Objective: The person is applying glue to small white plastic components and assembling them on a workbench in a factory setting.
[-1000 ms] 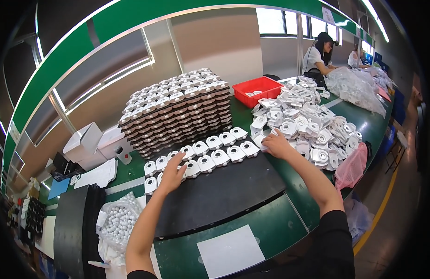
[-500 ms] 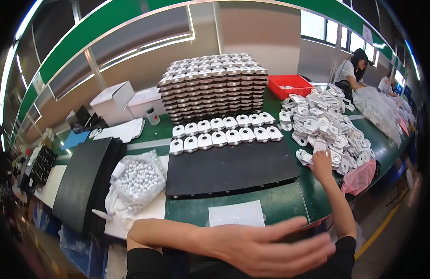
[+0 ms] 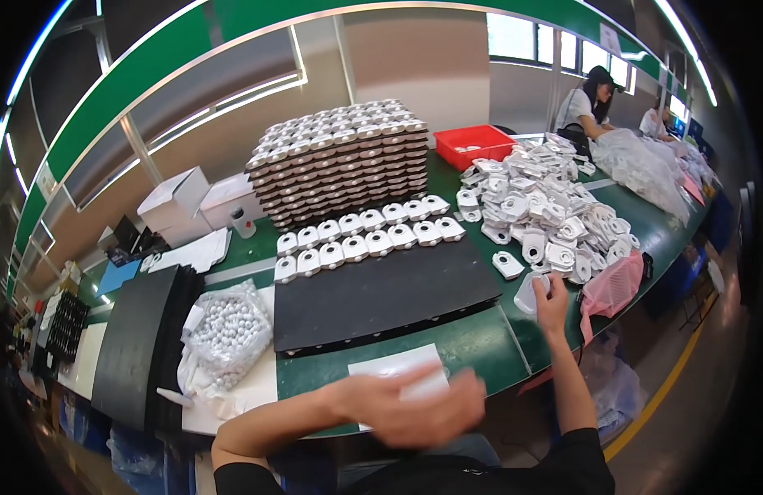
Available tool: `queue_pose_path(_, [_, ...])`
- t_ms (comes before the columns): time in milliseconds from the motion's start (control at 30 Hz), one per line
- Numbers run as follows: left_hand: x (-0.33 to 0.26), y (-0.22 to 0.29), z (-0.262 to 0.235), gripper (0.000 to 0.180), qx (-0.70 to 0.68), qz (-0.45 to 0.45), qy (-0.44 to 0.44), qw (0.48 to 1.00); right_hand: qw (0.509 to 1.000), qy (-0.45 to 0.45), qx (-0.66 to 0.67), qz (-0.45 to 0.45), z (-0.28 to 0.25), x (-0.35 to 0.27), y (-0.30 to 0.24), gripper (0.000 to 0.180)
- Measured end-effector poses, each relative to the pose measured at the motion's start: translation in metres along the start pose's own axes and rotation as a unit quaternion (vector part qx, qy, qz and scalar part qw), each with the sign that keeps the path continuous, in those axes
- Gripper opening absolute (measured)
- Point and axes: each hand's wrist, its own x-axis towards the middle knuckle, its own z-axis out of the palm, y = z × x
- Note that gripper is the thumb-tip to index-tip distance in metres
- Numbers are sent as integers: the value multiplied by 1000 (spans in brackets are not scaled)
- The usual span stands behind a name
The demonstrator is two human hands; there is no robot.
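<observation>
The right hand (image 3: pixel 551 290) has its fingers pinched on one white plastic piece (image 3: pixel 530 294) at the near edge of the big loose pile (image 3: pixel 546 210); the left hand (image 3: pixel 414 406) is a blur low over a white paper sheet (image 3: pixel 394 367), so I cannot tell if its fingers are apart or together. I think this is the picking-up step, and next the piece needs a careful carry left to the black mat (image 3: pixel 381 293). Beyond the fingers, sixteen white pieces sit in two rows (image 3: pixel 369 235) of eight on the mat, with one tall stack of filled trays (image 3: pixel 340 161) behind.
</observation>
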Motion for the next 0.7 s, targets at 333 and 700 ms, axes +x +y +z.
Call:
queue_pose_path(333, [-70, -55, 264, 57, -170, -381, -291, 861, 999, -3, 17, 38, -2, -22, 41, 13])
queue_pose_path(700, [-76, -58, 307, 68, -115, -457, -257, 844, 999, -19, 16, 43, 3, -22, 32, 12])
